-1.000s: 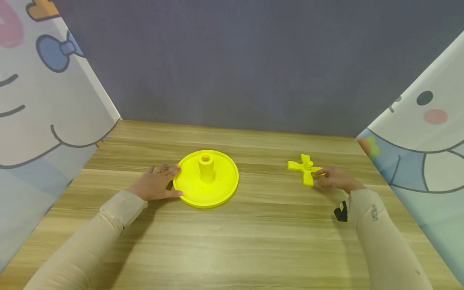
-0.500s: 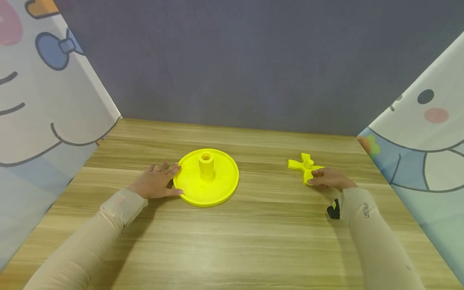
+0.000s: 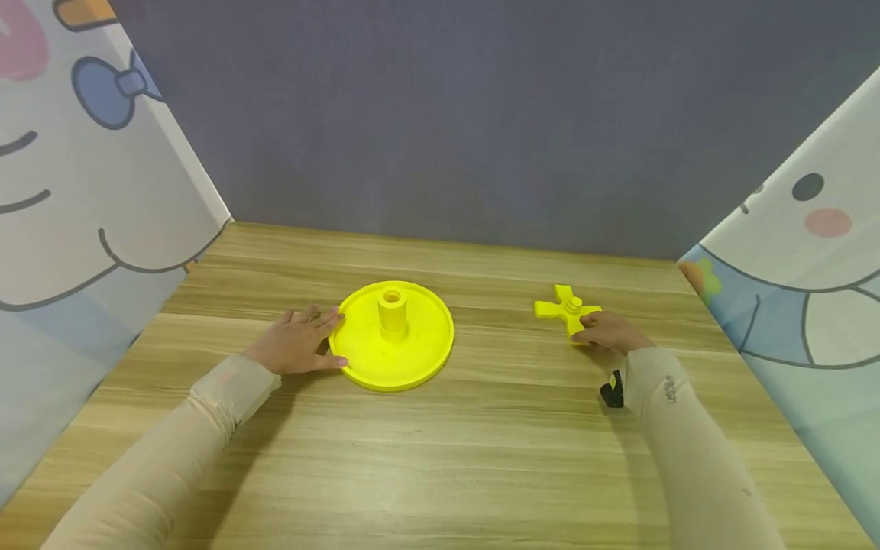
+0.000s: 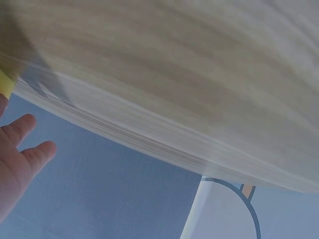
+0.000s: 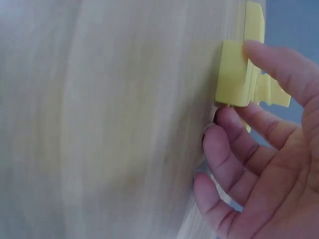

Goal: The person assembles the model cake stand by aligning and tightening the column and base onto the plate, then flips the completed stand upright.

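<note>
A round yellow base (image 3: pixel 422 355) with a raised rim lies on the table, a hollow post (image 3: pixel 393 315) standing upright at its middle. My left hand (image 3: pixel 292 345) rests at its left rim, fingers spread and fairly straight. To the right is a yellow four-armed cross piece (image 3: pixel 550 309) with a small stepped knob at its centre. My right hand (image 3: pixel 612 331) pinches one of its arms; in the right wrist view the thumb lies on one face of the cross piece (image 5: pixel 233 74) and fingers are at the other side. The left wrist view has only a sliver of yellow beside the fingers (image 4: pixel 42 154).
The wood-grain table (image 3: pixel 440 458) ends at a grey back panel (image 3: pixel 440 122). Printed cartoon panels (image 3: pixel 103 198) stand on the left and right sides. A small black object (image 3: pixel 612 391) is at the right wrist, below the sleeve.
My right hand has shifted left, its thumb and fingers closing on the near arm of the cross piece, which has slid slightly left. My left hand and the round base have stayed in place.
</note>
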Tool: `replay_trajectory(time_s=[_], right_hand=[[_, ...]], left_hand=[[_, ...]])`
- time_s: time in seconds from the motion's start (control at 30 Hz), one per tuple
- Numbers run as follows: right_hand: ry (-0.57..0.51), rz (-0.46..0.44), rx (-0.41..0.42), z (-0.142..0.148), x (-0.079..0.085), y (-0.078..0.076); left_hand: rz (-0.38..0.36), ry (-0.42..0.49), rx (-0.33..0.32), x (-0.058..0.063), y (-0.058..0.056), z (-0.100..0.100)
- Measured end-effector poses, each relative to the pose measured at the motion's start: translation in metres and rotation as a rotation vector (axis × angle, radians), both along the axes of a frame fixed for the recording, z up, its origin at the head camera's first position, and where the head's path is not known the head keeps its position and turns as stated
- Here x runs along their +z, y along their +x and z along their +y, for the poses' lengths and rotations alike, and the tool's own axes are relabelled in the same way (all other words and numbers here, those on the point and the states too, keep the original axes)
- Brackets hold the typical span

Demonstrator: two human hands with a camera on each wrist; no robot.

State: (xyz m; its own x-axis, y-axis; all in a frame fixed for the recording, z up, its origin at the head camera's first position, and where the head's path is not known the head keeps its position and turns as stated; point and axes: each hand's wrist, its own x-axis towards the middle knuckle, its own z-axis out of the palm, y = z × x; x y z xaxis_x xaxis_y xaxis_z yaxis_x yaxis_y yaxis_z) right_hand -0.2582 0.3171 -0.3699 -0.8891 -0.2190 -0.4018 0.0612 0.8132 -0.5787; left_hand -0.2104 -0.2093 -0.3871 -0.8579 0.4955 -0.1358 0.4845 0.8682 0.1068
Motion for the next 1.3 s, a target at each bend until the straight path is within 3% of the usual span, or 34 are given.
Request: replay_trajectory(time_s=[0.17,0.47,0.7,1.07,1.3], right_hand=[[-0.022,-0.004,0.006,-0.013,-0.003,-0.006],[0.000,0.051,0.101,-0.044,-0.006,-0.015],[0.039,0.146,0.196,-0.073,-0.011,-0.020],[0.040,0.196,0.125,-0.093,-0.016,-0.020],[0.099,0.320,0.207,-0.097,-0.013,-0.020]], left_hand=[[-0.018,0.007,0.012,0.003,0.002,0.001],[-0.024,0.005,0.019,0.001,0.002,0.001],[-0.008,-0.004,0.015,0.001,0.002,0.000],[-0.011,-0.020,0.018,0.002,-0.001,0.001],[-0.044,-0.012,0.026,0.005,-0.001,0.004]])
